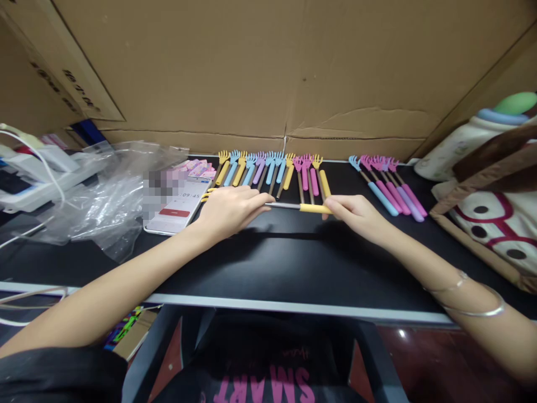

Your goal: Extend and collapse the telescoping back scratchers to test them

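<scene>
Both hands hold a yellow back scratcher level above the black desk. My left hand closes over its claw end, with yellow prongs poking out at the left and the metal rod emerging at the right. My right hand grips the end of the yellow handle between thumb and fingers. Behind my hands lies a row of back scratchers in yellow, blue, purple and pink. To the right is a smaller group of pink, purple and blue back scratchers, claws toward the back.
A phone lies left of my left hand, beside crumpled clear plastic bags. A white power strip with cables is farther left. At right stand a bottle and a cloth bag. A cardboard wall closes the back.
</scene>
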{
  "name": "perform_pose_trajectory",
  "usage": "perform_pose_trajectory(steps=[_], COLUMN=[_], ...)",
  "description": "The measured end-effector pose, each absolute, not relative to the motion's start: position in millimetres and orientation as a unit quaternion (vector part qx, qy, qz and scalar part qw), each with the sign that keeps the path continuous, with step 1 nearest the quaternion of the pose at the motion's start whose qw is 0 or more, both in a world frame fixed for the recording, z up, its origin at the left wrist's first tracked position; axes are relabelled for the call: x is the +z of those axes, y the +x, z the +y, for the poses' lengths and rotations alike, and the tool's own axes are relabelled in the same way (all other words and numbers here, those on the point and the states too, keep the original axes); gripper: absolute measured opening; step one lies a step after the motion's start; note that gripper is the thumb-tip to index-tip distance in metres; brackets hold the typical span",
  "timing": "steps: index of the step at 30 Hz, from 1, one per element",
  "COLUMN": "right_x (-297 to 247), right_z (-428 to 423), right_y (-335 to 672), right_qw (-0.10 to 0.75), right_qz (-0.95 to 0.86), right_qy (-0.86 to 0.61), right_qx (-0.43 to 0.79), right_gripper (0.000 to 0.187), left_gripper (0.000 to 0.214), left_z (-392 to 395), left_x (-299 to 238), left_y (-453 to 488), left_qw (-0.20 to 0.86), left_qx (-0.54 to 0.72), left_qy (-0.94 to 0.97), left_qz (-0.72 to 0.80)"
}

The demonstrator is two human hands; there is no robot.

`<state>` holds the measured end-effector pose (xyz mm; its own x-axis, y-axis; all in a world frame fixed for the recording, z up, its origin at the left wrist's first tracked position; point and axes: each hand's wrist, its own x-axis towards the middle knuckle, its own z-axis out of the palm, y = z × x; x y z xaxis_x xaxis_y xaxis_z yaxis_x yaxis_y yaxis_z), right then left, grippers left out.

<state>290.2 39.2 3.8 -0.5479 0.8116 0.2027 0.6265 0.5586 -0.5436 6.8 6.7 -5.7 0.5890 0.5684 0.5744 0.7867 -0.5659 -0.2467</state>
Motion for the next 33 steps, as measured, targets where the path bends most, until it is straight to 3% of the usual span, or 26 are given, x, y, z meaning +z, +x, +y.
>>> perform_pose_trajectory(steps=[6,14,21,29,33], right_x=[4.3,4.4,5.2,1.5,1.8], right_z=[33.0,30.2,30.1,34.5,33.5], right_y=[290.1,291.0,287.5,285.0,284.4], right_qw=[0.200,0.161,0.119,0.112,0.108], right_qz=[-0.882,-0.902,-0.898,-0.890,-0.888], right_qy=[-0.418,-0.401,-0.419,-0.365,-0.383], right_qx=[0.082,-0.029,0.070,0.250,0.230], right_gripper=[0.039,0.043,0.045,0.048,0.047], left_gripper=[0.030,0.031,0.031,0.028,0.029], left_z=[8.9,9.7,7.1,3.9,4.5], left_x=[-11.7,-13.1,-10.9,-5.6,-9.3], left_y=[6.6,6.4,6.9,8.5,9.4], left_qw=[0.170,0.117,0.203,0.230,0.237], left_qx=[-0.211,-0.228,-0.236,-0.214,-0.207], left_qy=[-0.879,-0.878,-0.866,-0.876,-0.872], left_qz=[-0.393,-0.405,-0.391,-0.365,-0.375])
